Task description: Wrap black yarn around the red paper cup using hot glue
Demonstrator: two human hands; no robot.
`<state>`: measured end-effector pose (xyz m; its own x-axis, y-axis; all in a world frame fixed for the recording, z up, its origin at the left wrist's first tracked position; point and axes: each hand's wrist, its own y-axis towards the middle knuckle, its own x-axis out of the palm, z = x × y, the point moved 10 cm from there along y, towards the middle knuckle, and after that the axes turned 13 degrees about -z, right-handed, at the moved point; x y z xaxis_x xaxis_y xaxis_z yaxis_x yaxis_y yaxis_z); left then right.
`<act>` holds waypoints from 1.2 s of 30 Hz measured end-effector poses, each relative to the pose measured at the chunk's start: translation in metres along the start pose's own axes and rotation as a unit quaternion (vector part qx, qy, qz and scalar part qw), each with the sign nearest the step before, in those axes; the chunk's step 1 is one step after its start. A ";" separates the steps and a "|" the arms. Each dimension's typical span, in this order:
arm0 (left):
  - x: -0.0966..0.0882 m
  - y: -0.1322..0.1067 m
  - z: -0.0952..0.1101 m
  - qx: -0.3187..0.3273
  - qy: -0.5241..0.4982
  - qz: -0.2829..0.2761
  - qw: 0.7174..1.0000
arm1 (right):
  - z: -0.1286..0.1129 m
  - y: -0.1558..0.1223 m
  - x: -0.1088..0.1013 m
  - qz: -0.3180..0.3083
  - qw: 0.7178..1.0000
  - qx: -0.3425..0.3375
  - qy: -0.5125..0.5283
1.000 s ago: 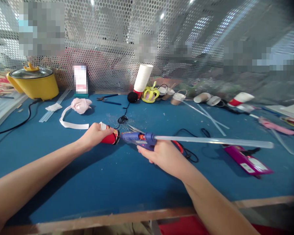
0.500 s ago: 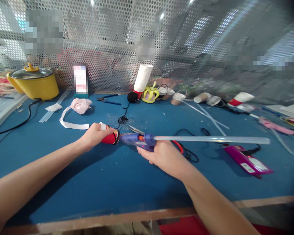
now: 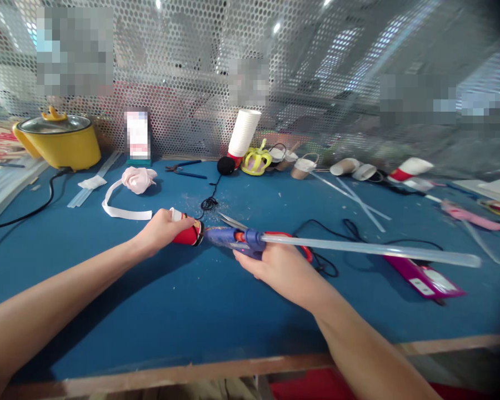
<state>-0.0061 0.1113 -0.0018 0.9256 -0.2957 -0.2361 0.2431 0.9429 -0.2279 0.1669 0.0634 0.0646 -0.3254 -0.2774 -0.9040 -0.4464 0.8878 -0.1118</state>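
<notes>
My left hand [image 3: 162, 229] is wrapped round a red and white paper cup [image 3: 187, 235], which lies tilted on its side with its black-trimmed end toward the right. In my right hand [image 3: 281, 266] is a blue hot glue gun [image 3: 229, 238], its nozzle at that dark end of the cup; whether it touches I cannot tell. A long clear glue stick [image 3: 370, 249] sticks out of the gun's back to the right. Scissors with red handles [image 3: 232, 221] lie partly hidden behind the gun. A black cord [image 3: 209, 204] lies bunched just beyond the cup.
A yellow electric pot [image 3: 64, 145] stands at the back left, near a phone [image 3: 137, 133]. A pink fabric rose [image 3: 138, 180], pliers [image 3: 185, 168], stacked paper cups [image 3: 244, 133] and a yellow crown-shaped piece [image 3: 256, 162] lie farther back. A purple power strip [image 3: 425, 278] sits at the right.
The back end of the glue stick has swung downward and reaches farther right, over the power strip. My hands and the cup have stayed almost in place.
</notes>
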 end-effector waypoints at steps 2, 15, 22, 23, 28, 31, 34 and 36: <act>0.001 0.000 0.002 0.008 0.007 -0.007 1.000 | 0.000 0.000 0.001 -0.008 1.000 0.004 0.002; 0.004 0.001 0.003 0.020 0.023 -0.019 0.999 | 0.004 0.001 0.002 -0.019 0.999 0.002 0.051; 0.009 0.006 0.002 0.052 0.047 -0.050 0.996 | 0.008 0.003 -0.002 -0.019 0.995 0.018 0.100; 0.009 0.006 0.002 0.053 0.050 -0.051 0.996 | 0.009 0.004 -0.001 -0.022 0.993 0.022 0.110; 0.010 0.002 0.005 0.047 0.071 -0.050 0.995 | 0.011 0.005 -0.002 -0.018 0.990 0.041 0.136; 0.011 -0.001 0.008 0.041 0.091 -0.048 0.994 | 0.012 0.006 -0.003 -0.011 0.989 0.043 0.140; 0.012 -0.002 0.010 0.038 0.104 -0.046 0.993 | 0.014 0.008 -0.001 -0.015 0.988 0.038 0.151; 0.011 -0.003 0.011 0.037 0.107 -0.044 0.993 | 0.015 0.009 0.000 -0.016 0.987 0.035 0.156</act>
<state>0.0070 0.1071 0.0065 0.8184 -0.3967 -0.4158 0.3487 0.9179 -0.1895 0.1749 0.0772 0.0576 -0.5582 -0.3962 -0.7290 -0.4052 0.8969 -0.1772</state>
